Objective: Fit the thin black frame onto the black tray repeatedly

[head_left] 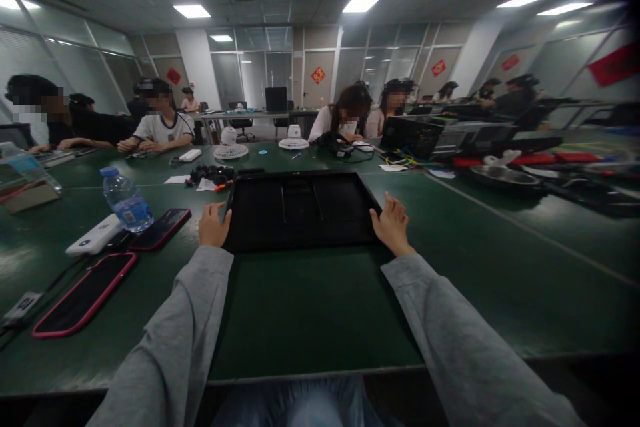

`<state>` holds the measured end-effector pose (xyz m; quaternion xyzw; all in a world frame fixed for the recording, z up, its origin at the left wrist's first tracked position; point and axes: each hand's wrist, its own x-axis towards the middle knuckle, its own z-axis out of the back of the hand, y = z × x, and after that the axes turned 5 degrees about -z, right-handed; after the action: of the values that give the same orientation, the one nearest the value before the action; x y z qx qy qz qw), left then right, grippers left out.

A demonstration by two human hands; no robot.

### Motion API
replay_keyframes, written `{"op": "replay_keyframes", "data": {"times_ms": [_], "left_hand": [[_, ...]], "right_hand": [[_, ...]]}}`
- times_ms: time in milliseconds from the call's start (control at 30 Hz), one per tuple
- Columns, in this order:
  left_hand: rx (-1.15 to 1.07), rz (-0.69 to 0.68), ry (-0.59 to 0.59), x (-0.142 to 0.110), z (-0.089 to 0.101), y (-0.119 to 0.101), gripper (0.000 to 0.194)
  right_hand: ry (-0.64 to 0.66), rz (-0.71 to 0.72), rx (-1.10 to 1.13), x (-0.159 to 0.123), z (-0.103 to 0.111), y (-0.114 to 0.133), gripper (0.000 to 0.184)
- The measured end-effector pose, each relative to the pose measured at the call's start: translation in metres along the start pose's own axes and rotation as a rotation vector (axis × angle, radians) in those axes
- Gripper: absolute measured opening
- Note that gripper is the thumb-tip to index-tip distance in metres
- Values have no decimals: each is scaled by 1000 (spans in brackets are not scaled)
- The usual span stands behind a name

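A flat black rectangular tray (345, 210) with a raised rim lies before me on the green table. Near the middle of its far half is a narrow rectangular outline, too dark to make out well. My left hand (214, 225) is at its left edge, thumb toward the inside and fingers along the outer side. On the opposite edge, my right hand (393, 223) straddles the rim, its thumb inside and its fingers outside, partly raised. Both hands hold the tray between them.
To the left are a water bottle (127, 200), a white power bank (95, 235) and two phones, one pink-edged (85, 297). Small white fans (231, 147) stand beyond the tray. A pan (505, 180) and cables are at right. Several people sit around the table.
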<state>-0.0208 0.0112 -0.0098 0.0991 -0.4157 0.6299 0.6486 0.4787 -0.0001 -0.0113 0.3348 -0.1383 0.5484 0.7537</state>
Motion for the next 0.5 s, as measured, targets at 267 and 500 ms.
{"op": "replay_keyframes", "data": {"times_ms": [267,500], "left_hand": [[-167,170,86,1,-6,12,38],[-120,238,71,5,-3,23,33]], "right_hand": [[268,-50,119,8,-4,-10,53],[412,-49,119,13,-6,-17,55]]}}
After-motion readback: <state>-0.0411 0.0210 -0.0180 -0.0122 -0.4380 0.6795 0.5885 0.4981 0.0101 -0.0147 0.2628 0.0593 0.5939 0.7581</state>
